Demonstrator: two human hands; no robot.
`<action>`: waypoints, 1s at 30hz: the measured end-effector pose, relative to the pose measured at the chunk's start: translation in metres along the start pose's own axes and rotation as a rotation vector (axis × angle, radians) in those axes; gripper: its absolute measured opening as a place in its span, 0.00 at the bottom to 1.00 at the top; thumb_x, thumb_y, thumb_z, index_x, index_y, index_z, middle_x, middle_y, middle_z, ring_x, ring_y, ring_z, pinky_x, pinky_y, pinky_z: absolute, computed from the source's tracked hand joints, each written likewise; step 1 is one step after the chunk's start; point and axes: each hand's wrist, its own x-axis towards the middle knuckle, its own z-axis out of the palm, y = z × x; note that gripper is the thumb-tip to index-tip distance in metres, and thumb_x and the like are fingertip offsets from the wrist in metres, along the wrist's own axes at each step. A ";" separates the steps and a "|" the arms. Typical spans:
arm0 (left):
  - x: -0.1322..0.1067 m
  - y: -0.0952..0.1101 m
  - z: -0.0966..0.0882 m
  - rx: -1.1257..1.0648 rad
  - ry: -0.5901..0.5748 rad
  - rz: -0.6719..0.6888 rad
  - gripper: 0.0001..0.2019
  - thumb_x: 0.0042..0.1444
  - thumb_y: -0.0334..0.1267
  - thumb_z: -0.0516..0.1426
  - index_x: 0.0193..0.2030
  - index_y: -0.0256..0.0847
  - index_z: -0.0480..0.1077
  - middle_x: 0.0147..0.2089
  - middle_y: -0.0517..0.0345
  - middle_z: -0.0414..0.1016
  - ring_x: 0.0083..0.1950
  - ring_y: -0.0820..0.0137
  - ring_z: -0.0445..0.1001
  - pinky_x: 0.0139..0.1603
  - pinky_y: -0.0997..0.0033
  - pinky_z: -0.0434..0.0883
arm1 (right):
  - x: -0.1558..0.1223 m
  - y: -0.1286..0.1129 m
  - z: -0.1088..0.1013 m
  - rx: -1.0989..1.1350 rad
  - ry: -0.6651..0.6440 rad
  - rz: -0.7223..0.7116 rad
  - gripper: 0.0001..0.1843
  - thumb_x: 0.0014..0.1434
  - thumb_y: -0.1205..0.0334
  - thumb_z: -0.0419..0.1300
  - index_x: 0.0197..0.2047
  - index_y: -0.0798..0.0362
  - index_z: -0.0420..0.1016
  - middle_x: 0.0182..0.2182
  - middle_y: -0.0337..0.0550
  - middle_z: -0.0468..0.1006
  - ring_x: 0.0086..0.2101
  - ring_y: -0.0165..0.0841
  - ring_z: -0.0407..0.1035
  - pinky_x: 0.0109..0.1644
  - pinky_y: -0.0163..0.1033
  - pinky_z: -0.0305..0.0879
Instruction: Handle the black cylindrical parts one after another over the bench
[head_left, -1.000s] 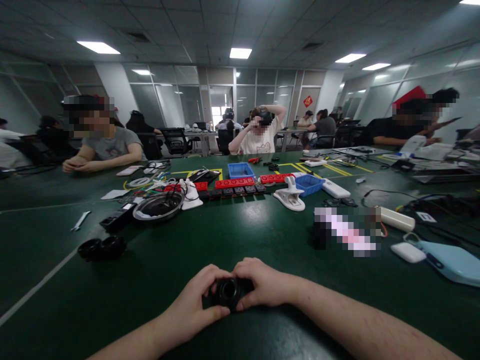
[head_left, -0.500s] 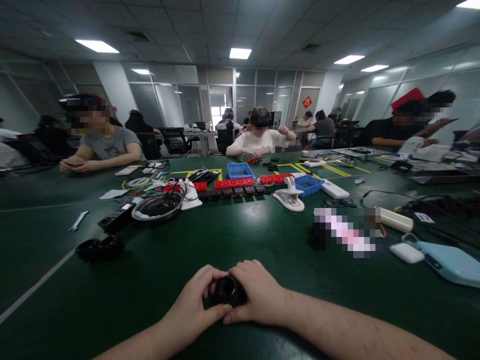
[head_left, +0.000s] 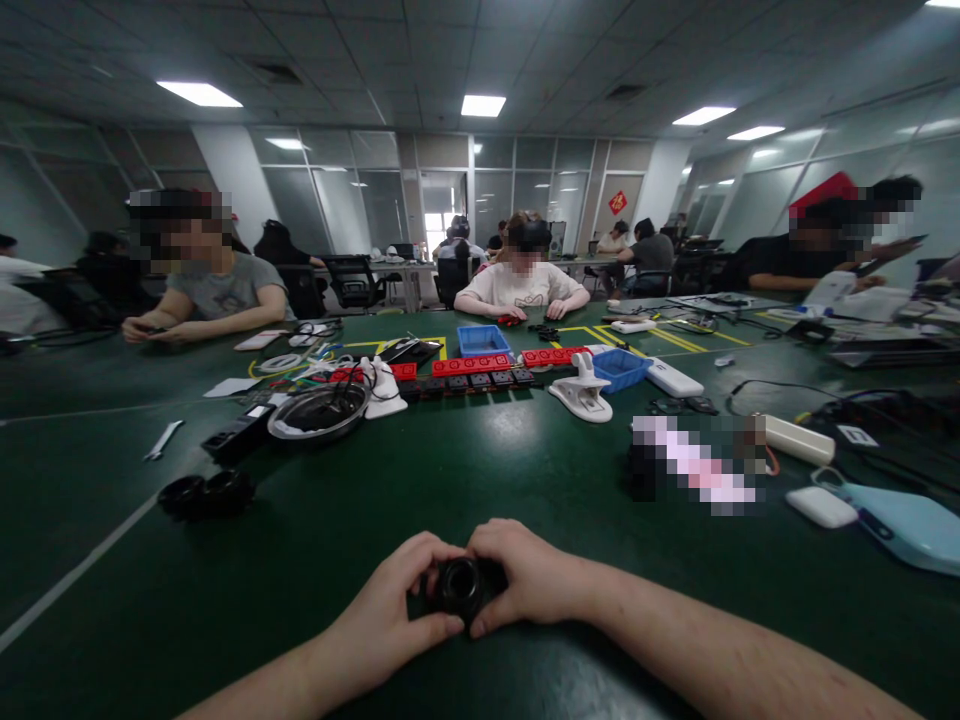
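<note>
Both my hands meet near the front edge of the green table [head_left: 465, 480] around a small black ring-shaped part [head_left: 460, 588]. My left hand [head_left: 394, 605] curls round its left side, thumb under it. My right hand [head_left: 529, 578] wraps its right side, fingers pressed on the rim. The part's round opening faces up toward me. Its lower body is hidden by my fingers.
Two black round parts [head_left: 204, 494] lie at the left. Farther back sit a metal bowl [head_left: 318, 412], red and black blocks [head_left: 469, 372], blue trays [head_left: 483, 340], a white clamp [head_left: 581, 392], white devices [head_left: 821, 506] and cables at the right. Several people sit around the table.
My hands turned slightly on the black part and shifted a little. The person across the table lowered both arms from the head to the table.
</note>
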 end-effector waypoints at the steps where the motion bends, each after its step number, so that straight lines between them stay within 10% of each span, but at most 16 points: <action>1: 0.000 0.000 0.001 -0.002 0.003 -0.001 0.18 0.46 0.31 0.59 0.46 0.44 0.67 0.38 0.60 0.64 0.36 0.68 0.64 0.34 0.72 0.62 | 0.000 -0.001 0.000 -0.001 0.003 0.012 0.20 0.38 0.54 0.70 0.32 0.56 0.70 0.27 0.35 0.67 0.30 0.30 0.62 0.33 0.33 0.56; 15: -0.003 -0.001 0.011 0.069 0.142 -0.065 0.12 0.46 0.31 0.59 0.39 0.41 0.67 0.34 0.60 0.64 0.35 0.67 0.64 0.34 0.71 0.62 | -0.002 -0.022 0.019 -0.269 0.142 0.227 0.25 0.40 0.41 0.63 0.30 0.55 0.68 0.28 0.43 0.72 0.31 0.38 0.65 0.34 0.41 0.58; 30: -0.001 -0.004 0.003 0.016 0.070 0.032 0.17 0.47 0.32 0.60 0.45 0.43 0.66 0.39 0.60 0.65 0.36 0.69 0.63 0.34 0.73 0.62 | 0.003 0.008 0.001 0.006 -0.006 -0.123 0.20 0.44 0.55 0.67 0.39 0.54 0.72 0.32 0.38 0.70 0.35 0.33 0.63 0.40 0.36 0.59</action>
